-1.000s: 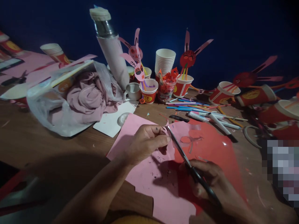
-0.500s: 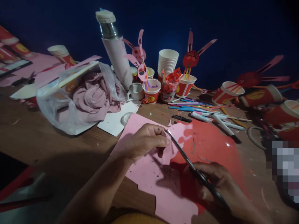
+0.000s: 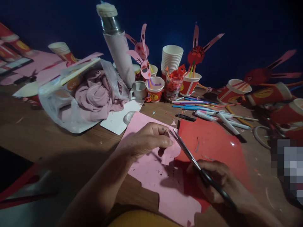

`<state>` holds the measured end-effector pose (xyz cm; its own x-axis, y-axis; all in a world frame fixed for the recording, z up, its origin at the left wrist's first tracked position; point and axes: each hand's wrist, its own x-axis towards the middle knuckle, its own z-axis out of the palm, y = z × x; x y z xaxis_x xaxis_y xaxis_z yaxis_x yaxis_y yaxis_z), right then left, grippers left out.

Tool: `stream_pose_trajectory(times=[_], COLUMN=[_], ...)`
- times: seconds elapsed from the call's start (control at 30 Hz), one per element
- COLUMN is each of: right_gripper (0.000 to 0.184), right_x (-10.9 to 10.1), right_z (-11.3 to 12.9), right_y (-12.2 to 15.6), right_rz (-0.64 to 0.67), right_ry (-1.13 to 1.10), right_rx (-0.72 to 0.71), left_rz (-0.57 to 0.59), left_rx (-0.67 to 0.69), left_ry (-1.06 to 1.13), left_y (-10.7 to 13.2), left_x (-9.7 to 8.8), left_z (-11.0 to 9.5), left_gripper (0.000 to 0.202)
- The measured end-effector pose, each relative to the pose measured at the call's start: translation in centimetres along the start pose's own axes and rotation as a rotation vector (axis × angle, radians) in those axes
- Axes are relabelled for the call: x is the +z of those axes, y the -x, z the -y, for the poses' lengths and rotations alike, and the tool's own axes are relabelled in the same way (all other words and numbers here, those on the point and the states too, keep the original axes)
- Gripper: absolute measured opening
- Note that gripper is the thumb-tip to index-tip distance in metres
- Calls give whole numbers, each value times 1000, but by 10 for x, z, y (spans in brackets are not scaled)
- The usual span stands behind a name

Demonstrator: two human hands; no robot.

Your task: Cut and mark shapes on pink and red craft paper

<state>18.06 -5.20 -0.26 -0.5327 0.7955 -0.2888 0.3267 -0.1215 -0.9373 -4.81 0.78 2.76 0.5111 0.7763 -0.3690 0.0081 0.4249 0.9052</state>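
My left hand (image 3: 146,140) pinches a small pink paper cut-out (image 3: 171,153) just above a pink sheet (image 3: 153,170) on the wooden table. My right hand (image 3: 217,184) grips black-handled scissors (image 3: 189,154), whose blades point up-left and meet the cut-out beside my left thumb. A red sheet (image 3: 213,142) lies under the scissors, to the right of the pink one.
Behind stand a steel flask (image 3: 115,44), a stack of white paper cups (image 3: 171,60), red cups with paper rabbit faces (image 3: 155,90), and a metal mug (image 3: 138,90). A plastic bag of pink cloth (image 3: 90,94) lies at left. Markers and pencils (image 3: 208,112) are scattered at right.
The pink piece in my left hand has grown smaller and come free from the larger pink flap. The scissors have stayed at its edge. The view has shifted slightly.
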Motion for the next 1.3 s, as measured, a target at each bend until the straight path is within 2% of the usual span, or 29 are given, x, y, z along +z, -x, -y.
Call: stream_pose_trajectory(times=[0.3, 0.53, 0.73, 0.9, 1.0, 1.1, 1.2, 1.3], right_gripper=[40, 31, 43, 42, 41, 41, 41, 44], right_x=[0, -1, 1, 3, 2, -1, -1, 4], right_z=[7, 11, 16, 18, 15, 10, 6, 8], right_y=[0, 0, -1, -1, -2, -2, -3, -3], right_rz=[58, 33, 17, 21, -53, -230, -354, -370], right_ry=[-78, 29, 34, 21, -22, -116, -205, -239], right_rx=[15, 7, -6, -28, -23, -2, -79, -166], left_rz=[25, 65, 69, 52, 33, 46, 26, -51], left_rx=[53, 48, 46, 44, 16, 8, 43, 61], left_ry=[35, 36, 34, 35, 2, -41, -87, -194], left_y=[-1, 0, -1, -1, -2, -3, -5, -8], left_x=[5, 4, 4, 4, 3, 6, 14, 27], left_z=[-1, -1, -1, 0, 2, 3, 5, 11], left_gripper=[9, 8, 9, 6, 7, 8, 11, 16])
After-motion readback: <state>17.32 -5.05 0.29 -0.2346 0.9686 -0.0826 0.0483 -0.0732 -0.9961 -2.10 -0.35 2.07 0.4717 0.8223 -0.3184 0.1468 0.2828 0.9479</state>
